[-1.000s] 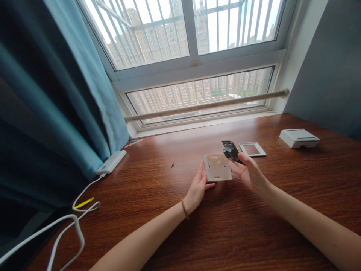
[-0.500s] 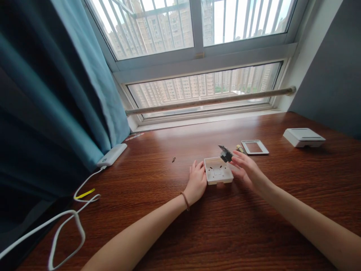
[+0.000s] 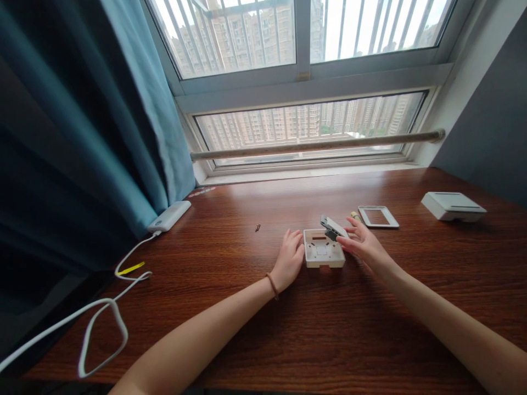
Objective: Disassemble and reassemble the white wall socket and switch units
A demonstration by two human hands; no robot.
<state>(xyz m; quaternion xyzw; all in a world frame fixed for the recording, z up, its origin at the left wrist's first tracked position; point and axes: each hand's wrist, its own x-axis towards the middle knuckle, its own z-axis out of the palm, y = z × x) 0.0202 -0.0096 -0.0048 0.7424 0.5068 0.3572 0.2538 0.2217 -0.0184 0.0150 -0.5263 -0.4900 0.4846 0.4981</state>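
Note:
A white square mounting box (image 3: 324,263) lies open side up on the table, screw holes showing inside. My left hand (image 3: 290,260) rests against its left wall with fingers stretched out, gripping nothing. Over the box's back right corner, my right hand (image 3: 364,244) pinches a wall socket or switch module (image 3: 334,226) by its right end. The module is tilted, its pale face up and dark housing beneath; which kind it is I cannot tell.
Behind my right hand lie a white cover frame (image 3: 379,216) and a partly hidden yellowish object (image 3: 355,216). Two small screws (image 3: 257,227) lie to the left. A white box-shaped unit (image 3: 453,207) sits far right; a white power bank (image 3: 169,216) with a cable (image 3: 134,249) is at left.
The module has turned in my right hand, so its pale face now shows where the dark side did. My left hand stays beside the box. The view has shifted slightly.

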